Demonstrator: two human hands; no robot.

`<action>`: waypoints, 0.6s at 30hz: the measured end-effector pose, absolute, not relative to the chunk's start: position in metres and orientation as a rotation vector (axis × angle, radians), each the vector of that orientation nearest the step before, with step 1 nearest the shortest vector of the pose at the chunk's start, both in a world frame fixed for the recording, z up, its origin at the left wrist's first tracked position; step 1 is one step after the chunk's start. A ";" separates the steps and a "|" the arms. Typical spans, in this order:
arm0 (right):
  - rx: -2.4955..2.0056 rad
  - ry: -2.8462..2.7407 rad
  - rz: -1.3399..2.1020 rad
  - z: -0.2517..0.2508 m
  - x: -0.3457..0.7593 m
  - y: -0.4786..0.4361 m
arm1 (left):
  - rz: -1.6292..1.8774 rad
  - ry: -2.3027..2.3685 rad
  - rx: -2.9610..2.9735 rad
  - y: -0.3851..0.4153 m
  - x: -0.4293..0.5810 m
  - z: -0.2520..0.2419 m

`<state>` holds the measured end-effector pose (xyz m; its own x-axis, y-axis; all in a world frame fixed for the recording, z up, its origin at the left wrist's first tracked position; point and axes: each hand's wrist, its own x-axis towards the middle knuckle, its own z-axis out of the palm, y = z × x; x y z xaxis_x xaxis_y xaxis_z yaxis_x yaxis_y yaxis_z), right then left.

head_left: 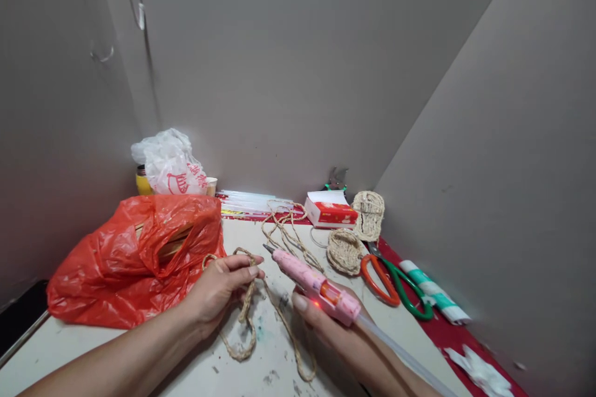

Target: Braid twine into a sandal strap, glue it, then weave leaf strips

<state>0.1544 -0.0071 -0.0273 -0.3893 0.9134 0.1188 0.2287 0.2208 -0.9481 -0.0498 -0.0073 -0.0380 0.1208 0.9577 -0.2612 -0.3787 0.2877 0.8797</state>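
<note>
My left hand (222, 288) pinches a braided piece of jute rope (246, 316), which loops down over the white table (116, 353). My right hand (326, 322) grips a pink hot glue gun (316, 285) with a lit red light. The gun's metal tip points toward my left fingers, a short way from the rope. A clear glue stick (400, 353) sticks out of the gun's back. Loose jute cord (286, 232) trails off toward the back of the table.
A red plastic bag (135, 260) lies at the left, a white printed bag (170, 164) behind it. Two coiled jute pieces (356, 232), a red-and-white box (330, 209), orange-and-green scissors (395, 285) and a green-striped roll (435, 298) lie at the right. Grey walls close in.
</note>
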 end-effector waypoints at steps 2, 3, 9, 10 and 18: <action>-1.099 -1.744 1.159 -0.027 0.155 -0.007 | 1.082 0.975 0.752 -0.009 -0.052 -0.033; -1.116 -1.714 1.136 -0.028 0.155 -0.007 | 1.064 0.974 0.761 -0.010 -0.053 -0.031; -1.077 -1.655 1.145 -0.019 0.156 -0.012 | 1.084 0.983 0.831 -0.011 -0.052 -0.028; -1.070 -1.652 1.146 -0.015 0.156 -0.015 | 1.112 0.993 0.852 -0.012 -0.052 -0.025; -1.065 -1.434 1.125 -0.008 0.157 -0.028 | 1.693 1.174 1.761 -0.009 -0.073 0.084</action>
